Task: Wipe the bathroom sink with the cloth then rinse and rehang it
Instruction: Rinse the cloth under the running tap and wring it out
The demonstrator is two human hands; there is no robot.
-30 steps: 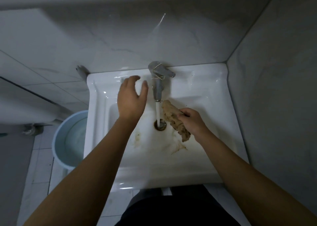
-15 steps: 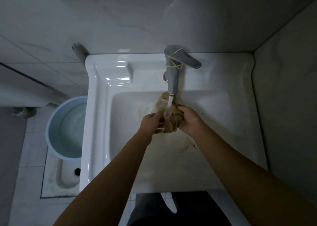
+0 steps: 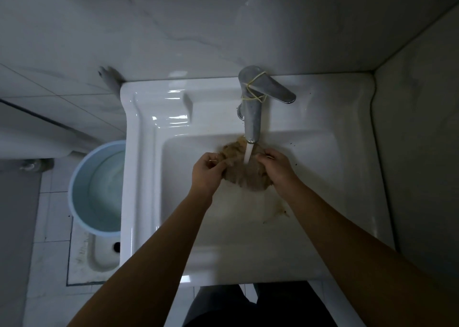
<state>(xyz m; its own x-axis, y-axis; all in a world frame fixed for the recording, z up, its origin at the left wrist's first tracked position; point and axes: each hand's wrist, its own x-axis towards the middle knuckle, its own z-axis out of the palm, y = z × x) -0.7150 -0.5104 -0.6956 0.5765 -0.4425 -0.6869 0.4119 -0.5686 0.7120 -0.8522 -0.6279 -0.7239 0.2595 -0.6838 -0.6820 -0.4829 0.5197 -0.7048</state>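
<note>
Dim tiled bathroom, white sink [image 3: 144, 177] set in a corner. Both forearms reach in over its front rim. Left hand [image 3: 207, 171] and right hand [image 3: 277, 169] each have fingers closed in a grip on the tan cloth [image 3: 244, 177], bunched between them above the basin. Brown stains [image 3: 278, 212] just behind the right hand. Water stream [image 3: 248, 152] lands on the cloth between the grips. Beyond them, faucet [image 3: 253, 108], rubber band [image 3: 255, 90] around it. Blue bucket [image 3: 99, 190] on the floor, well left of the left hand.
</note>
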